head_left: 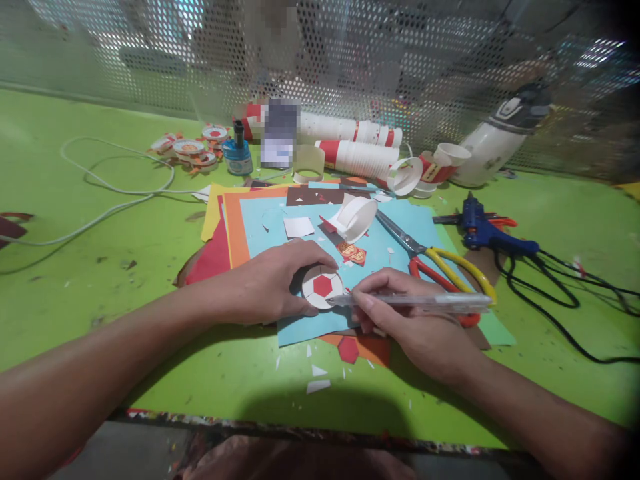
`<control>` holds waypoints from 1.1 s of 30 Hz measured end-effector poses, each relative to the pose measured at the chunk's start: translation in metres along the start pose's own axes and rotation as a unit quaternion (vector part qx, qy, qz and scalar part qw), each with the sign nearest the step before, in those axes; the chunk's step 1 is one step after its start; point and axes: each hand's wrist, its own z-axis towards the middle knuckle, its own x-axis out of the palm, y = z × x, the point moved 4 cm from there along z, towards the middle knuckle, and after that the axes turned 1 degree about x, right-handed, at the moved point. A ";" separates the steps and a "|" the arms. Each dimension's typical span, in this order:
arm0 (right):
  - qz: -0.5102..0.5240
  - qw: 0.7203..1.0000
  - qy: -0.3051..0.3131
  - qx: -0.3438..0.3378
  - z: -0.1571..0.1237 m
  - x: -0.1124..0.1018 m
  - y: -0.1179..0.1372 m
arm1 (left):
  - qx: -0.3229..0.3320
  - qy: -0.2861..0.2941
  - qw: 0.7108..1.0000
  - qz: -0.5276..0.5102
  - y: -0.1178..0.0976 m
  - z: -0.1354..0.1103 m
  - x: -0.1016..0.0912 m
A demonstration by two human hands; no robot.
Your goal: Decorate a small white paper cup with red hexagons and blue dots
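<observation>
Between the thumb and fingers of my left hand (270,281) is a small white paper disc (311,288), likely a cup base, with a red hexagon (323,286) in its middle and thin dark lines running outward. My right hand (407,320) grips a clear pen (415,303), its tip touching the disc's lower right part. Both hands rest over a light blue paper sheet (300,330). Just beyond lie a cut piece of paper cup (353,219), a white paper square (299,227) and an orange printed scrap (351,253). Nearer me lies a loose red hexagon (349,349).
Scissors (425,250) lie right of the sheets, beside a blue glue gun (493,233) with a black cord. Behind stand stacked paper cups (365,158), a phone (278,137), a blue bottle (237,157), a flask (495,143) and paper turtle-like crafts (189,150). A white cable (120,200) curls left.
</observation>
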 end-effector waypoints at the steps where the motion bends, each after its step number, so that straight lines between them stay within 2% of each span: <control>1: 0.004 1.000 0.000 0.001 0.000 0.000 0.000 | 0.000 0.001 1.000 0.001 0.000 0.000 0.000; 11: 0.009 1.000 -0.001 0.012 -0.001 -0.001 0.000 | 0.001 0.001 1.000 0.005 -0.002 0.000 -0.001; 19: -0.033 0.999 -0.002 0.018 -0.003 -0.002 -0.004 | 0.006 0.002 1.000 0.007 -0.003 -0.001 -0.002; 25: 0.016 1.000 0.005 0.009 0.000 0.000 -0.003 | 0.014 0.002 1.000 0.013 -0.003 -0.001 -0.001; 33: 0.012 1.000 0.006 0.004 0.000 0.000 0.000 | 0.024 -0.003 1.000 0.014 -0.003 -0.002 -0.001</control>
